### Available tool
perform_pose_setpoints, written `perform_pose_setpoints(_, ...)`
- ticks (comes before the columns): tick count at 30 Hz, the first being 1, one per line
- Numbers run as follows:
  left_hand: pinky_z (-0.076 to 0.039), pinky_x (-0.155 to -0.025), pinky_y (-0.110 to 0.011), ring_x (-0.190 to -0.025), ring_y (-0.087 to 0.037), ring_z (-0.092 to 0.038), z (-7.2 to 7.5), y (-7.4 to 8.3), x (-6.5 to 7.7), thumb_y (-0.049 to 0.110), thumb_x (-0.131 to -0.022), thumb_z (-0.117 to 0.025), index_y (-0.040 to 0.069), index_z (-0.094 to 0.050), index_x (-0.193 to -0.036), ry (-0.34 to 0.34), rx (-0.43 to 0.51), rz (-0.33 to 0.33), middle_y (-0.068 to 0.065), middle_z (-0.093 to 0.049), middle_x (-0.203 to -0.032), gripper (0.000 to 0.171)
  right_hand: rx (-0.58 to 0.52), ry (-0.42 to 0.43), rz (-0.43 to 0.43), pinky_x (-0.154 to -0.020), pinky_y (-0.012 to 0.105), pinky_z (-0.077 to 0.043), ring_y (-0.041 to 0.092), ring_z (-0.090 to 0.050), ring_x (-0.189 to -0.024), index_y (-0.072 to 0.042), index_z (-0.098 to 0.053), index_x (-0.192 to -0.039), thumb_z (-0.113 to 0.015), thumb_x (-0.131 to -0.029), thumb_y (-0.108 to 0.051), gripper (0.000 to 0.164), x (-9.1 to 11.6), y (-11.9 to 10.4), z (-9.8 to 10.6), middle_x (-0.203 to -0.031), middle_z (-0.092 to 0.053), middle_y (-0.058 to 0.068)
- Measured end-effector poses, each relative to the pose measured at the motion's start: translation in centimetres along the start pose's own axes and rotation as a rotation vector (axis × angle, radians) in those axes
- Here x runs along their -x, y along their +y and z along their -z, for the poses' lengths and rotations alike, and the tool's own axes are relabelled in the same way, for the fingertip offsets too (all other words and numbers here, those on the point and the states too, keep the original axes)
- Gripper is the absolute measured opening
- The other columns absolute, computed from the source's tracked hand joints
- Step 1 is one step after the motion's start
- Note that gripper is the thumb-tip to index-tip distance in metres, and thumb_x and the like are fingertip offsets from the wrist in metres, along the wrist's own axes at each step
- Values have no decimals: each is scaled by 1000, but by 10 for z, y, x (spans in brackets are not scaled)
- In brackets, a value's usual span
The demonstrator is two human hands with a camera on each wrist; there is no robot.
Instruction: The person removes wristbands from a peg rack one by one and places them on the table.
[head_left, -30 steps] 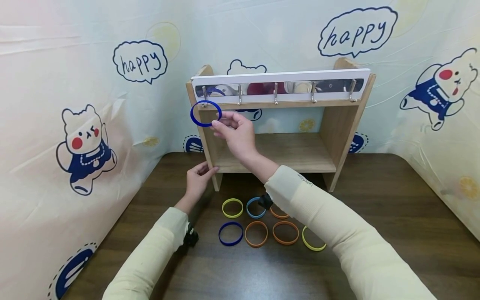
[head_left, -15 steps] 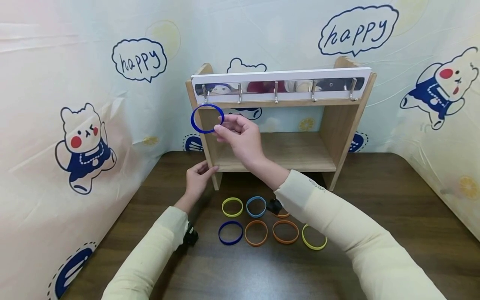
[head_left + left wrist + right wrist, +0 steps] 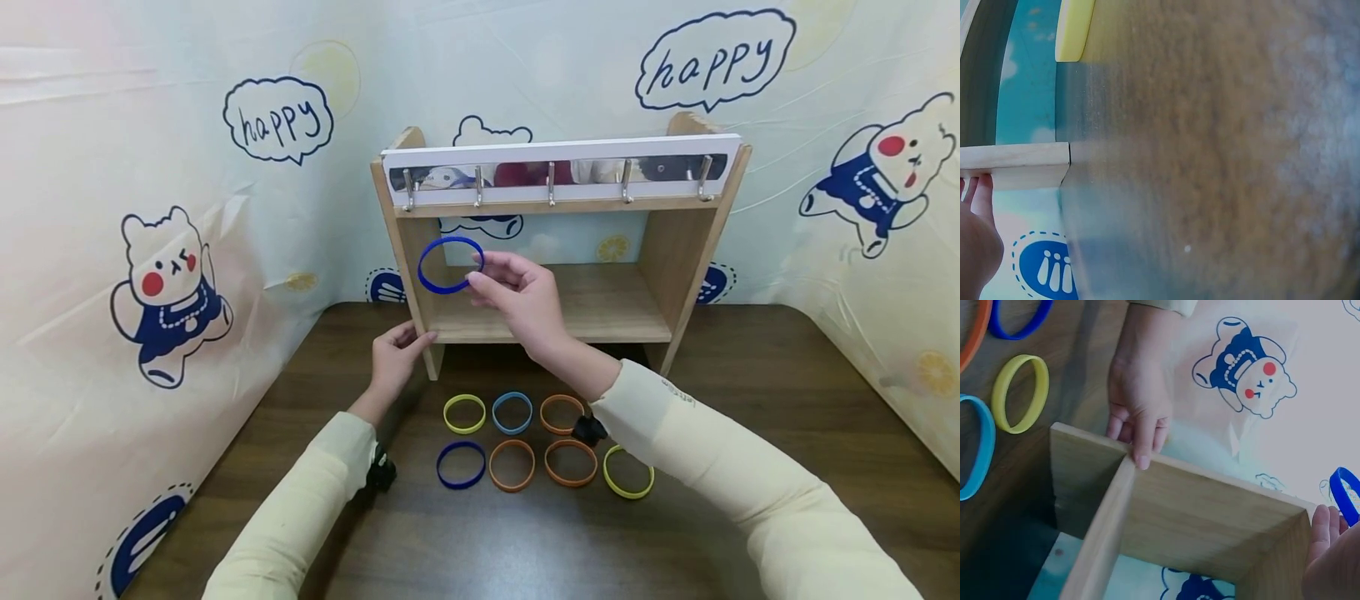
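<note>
My right hand [image 3: 527, 302] pinches a dark blue silicone wristband [image 3: 444, 291] between thumb and fingers, in the air before the left part of a small wooden shelf [image 3: 555, 304]. Over the shelf's opening runs a white rail [image 3: 517, 198] with several metal hooks [image 3: 551, 185]. My left hand [image 3: 392, 365] holds the shelf's left side panel low down; in the right wrist view its thumb lies on the front edge, with the fingers on the outer side. No wristband hangs on the leftmost hook [image 3: 408, 190].
On the brown table [image 3: 480, 550], two rows of wristbands lie before the shelf: yellow [image 3: 465, 432], light blue [image 3: 512, 432] and orange [image 3: 551, 429] behind; dark blue [image 3: 461, 487], two orange and another yellow band [image 3: 628, 497] in front. A printed cloth [image 3: 180, 67] surrounds the table.
My right hand has moved down and to the right with the dark blue wristband, away from the leftmost hook. The left hand stays at the shelf's side panel.
</note>
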State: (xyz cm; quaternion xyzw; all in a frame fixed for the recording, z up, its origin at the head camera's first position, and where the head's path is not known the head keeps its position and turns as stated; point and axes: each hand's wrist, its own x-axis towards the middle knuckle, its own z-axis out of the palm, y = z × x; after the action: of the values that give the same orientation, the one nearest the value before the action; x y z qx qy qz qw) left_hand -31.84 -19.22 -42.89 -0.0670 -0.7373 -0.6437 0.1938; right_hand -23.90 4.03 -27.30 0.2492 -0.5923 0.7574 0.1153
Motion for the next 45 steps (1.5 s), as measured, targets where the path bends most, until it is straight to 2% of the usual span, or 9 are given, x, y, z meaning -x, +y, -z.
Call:
perform_pose_setpoints(7, -54, -73, -21, -89, -11, -67, 0, -1, 2, 19, -82, -81, -4, -69, -114, 0, -13, -8, -20, -70, -103, 41, 16, 18, -74, -76, 41, -57, 24, -70, -84, 7, -63, -118, -66, -92, -2, 28, 13, 6, 27, -98, -69, 14)
perform_pose_setpoints(11, -54, -73, -22, -89, -10, -66, 1, 19, 8, 14, -84, -79, -7, -68, -115, -24, -22, 11, -23, -69, -105, 38, 13, 21, -114, -75, 39, -57, 23, -70, -85, 7, -62, -121, -65, -93, -3, 30, 20, 10, 45, -99, -67, 18)
perform_pose_setpoints(14, -54, -73, -22, -88, -9, -65, 2, 34, 14, 8, -85, -76, -10, -66, -115, -36, -34, 15, -26, -67, -106, 36, 2, 18, -141, -75, 38, -57, 19, -70, -84, 8, -60, -123, -64, -93, -3, 31, 27, 12, 59, -99, -67, 14)
perform_pose_setpoints(18, -54, -74, -21, -89, -8, -65, 2, 36, 15, 8, -86, -76, -10, -66, -116, -37, -46, 19, -25, -67, -107, 37, 4, 14, -171, -74, 37, -57, 19, -69, -84, 8, -59, -124, -64, -94, -2, 33, 36, 13, 78, -98, -67, 10)
perform_pose_setpoints(23, -54, -74, -21, -89, -9, -65, 1, 35, 14, 9, -85, -76, -8, -66, -116, -32, -44, 28, -25, -67, -107, 37, 34, 4, -227, -74, 38, -57, 20, -69, -84, 6, -58, -126, -64, -94, -5, 35, 50, 10, 100, -98, -65, 13)
perform_pose_setpoints(30, -54, -74, -22, -90, -10, -66, 1, 34, 14, 10, -85, -76, -8, -66, -117, -34, -43, 31, -24, -68, -107, 37, 119, -8, -317, -76, 37, -57, 18, -67, -87, 3, -58, -128, -64, -95, -10, 36, 73, 7, 128, -99, -66, 10)
perform_pose_setpoints(37, -54, -76, -23, -94, -14, -66, 1, 34, 13, 11, -86, -76, -8, -66, -118, -38, -61, 31, -24, -67, -109, 39, 215, -8, -347, -74, 38, -57, 17, -69, -85, 5, -59, -126, -66, -94, -12, 37, 93, 9, 153, -97, -69, 9)
perform_pose_setpoints(40, -54, -76, -23, -96, -18, -66, 2, 24, 8, 13, -85, -77, -6, -66, -118, -37, -49, 45, -22, -68, -109, 40, 251, -11, -353, -73, 39, -57, 18, -69, -84, 6, -60, -123, -67, -94, -12, 35, 102, 11, 164, -97, -69, 11)
perform_pose_setpoints(45, -54, -77, -24, -99, -20, -66, 3, 5, 0, 22, -82, -80, -2, -68, -118, -23, -37, 53, -19, -69, -110, 44, 326, -16, -373, -73, 39, -57, 22, -70, -81, 4, -62, -122, -66, -94, -13, 33, 115, 13, 183, -96, -71, 4)
